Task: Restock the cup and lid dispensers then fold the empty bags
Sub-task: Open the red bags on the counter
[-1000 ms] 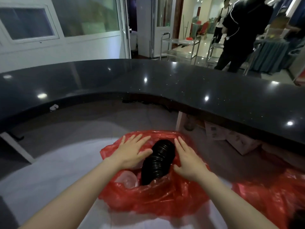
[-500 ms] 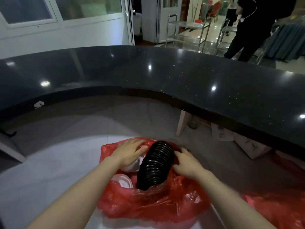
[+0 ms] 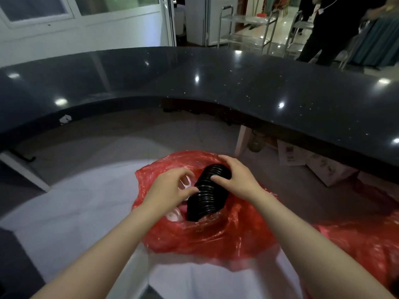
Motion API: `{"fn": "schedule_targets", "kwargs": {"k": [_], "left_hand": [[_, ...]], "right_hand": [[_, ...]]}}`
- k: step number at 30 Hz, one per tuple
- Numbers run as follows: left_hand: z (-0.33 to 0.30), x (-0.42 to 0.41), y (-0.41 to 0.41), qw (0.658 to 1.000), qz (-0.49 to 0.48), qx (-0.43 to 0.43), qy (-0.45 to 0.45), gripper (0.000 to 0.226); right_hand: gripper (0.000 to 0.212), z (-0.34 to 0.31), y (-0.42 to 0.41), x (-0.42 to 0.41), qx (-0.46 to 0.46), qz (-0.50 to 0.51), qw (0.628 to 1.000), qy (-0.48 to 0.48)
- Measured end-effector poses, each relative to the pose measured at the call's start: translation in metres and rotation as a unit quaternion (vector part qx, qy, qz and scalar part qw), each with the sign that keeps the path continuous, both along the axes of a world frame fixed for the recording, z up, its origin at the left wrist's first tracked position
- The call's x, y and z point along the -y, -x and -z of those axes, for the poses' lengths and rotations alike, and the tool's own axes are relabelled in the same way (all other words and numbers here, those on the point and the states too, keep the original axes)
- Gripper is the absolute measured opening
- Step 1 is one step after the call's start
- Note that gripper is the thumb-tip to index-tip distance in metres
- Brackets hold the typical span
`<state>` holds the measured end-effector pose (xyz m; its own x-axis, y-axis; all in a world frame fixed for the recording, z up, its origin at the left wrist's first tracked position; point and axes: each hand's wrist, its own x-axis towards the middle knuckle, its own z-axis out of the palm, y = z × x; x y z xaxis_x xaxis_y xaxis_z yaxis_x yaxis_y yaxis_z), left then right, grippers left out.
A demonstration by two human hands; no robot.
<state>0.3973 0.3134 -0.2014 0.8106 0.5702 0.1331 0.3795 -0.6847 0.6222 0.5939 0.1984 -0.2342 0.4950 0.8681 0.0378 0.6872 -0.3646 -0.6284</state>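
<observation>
Now gripping stack of black lids (image 3: 207, 193) inside red bag (image 3: 216, 236): right hand (image 3: 234, 179) curled over top, left hand (image 3: 172, 187) pinching its side. Could buckle mid-stack and spill if lifted unevenly.

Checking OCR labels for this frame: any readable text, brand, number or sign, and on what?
No text can be read in this frame.
Cardboard boxes under the black counter: reddish printed marks, too blurred to read.
Red plastic bag: no print visible.
Stack of black lids: no marking visible.
Badge on the person behind the counter: too small to read.
</observation>
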Motion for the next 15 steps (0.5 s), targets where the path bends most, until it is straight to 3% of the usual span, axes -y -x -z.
{"fn": "schedule_targets", "kwargs": {"k": [7,12,15], "left_hand": [[0.013,0.023,0.018,0.982,-0.001,-0.091,0.163,0.052],[0.02,0.027,0.024,0.979,0.054,-0.164,0.106,0.096],[0.028,0.033,0.023,0.983,0.049,-0.175,0.042,0.095]], "right_hand": [[0.07,0.009,0.006,0.002,-0.021,0.039,0.998,0.036],[0.063,0.013,0.012,0.014,-0.039,0.07,0.996,0.029],[0.065,0.015,0.016,0.022,-0.021,0.087,0.996,0.017]]}}
